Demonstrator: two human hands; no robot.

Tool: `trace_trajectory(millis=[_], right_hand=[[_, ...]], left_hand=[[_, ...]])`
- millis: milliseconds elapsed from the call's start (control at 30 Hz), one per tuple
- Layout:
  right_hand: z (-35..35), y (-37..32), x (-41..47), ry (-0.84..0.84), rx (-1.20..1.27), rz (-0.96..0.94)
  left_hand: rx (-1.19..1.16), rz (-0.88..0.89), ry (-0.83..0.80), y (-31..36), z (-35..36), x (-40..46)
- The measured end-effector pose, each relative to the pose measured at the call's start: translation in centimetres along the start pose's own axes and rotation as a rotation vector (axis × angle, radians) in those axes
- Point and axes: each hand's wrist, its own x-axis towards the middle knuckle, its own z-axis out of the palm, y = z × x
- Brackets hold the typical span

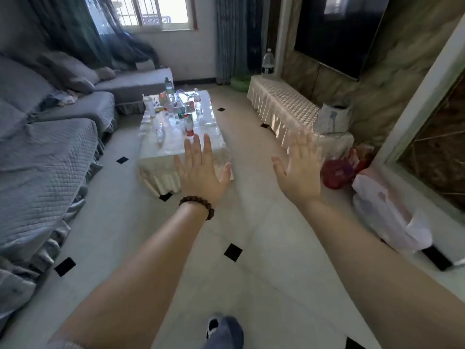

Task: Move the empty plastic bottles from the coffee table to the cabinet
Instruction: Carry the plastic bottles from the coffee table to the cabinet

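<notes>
Head view looks down a tiled living room, with both bare arms stretched forward over the floor (264, 248). At about 12 o'clock from frame centre, the left hand (198, 170) is spread flat, back up, fingers straight and apart, holding nothing; a bead bracelet (198, 205) circles its wrist. At 2 o'clock from that hand, the right hand (300, 170) is spread the same way, fingers fanned, slightly blurred and likewise holding nothing. The two hands are apart from each other and touch no object.

Beyond the left hand, toward 12 o'clock, stands the coffee table (173, 144) under a pale glossy cover. Plastic bottles (181, 107) crowd its far half, most upright; their fill cannot be told. One red-labelled bottle (189, 125) stands nearest the left fingertips, and a clear bottle (159, 132) lies on its side at 9 o'clock from it.

At 1 o'clock from the table runs a long low cabinet (284, 107) draped in cream quilted cloth, against the wall under a dark TV (334, 34). A large water bottle (267, 62) stands at its far end and a white appliance (333, 118) at its near end. A red bag (337, 172) and a white bag (387, 212) sit on the floor at 3 o'clock from the right hand. A grey-covered sofa (45, 152) fills the 9 o'clock side. A slippered foot (224, 331) shows at 6 o'clock.
</notes>
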Motion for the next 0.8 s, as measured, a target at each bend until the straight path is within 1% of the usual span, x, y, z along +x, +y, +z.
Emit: trace_trajectory(millis=[67,133,233,367,567,800], right_hand=[[1.2,0.8,0.1,-0.047,-0.013,0.032],[3.1,2.1,0.1,-0.077,-0.026,0.043],[6.3,3.9,0.8,-0.102,-0.031,0.066],[10.4,6.0,3.7,-0.164,-0.040,0.110],[16.7,9.3,12.6,-0.233,-0.032,0.155],[22.0,12.5,24.1,-0.231,-0.019,0.203]], left_hand=[[0.038,-0.027,-0.008,-0.1,1.6,0.3],[0.085,-0.047,-0.061,-0.7,3.6,0.5],[0.055,-0.061,-0.115,-1.1,6.6,1.9],[0.048,-0.086,-0.161,-1.5,11.0,5.7],[0.040,-0.124,-0.210,-1.9,17.3,15.3],[0.034,-0.122,-0.225,-1.5,22.7,28.0]])
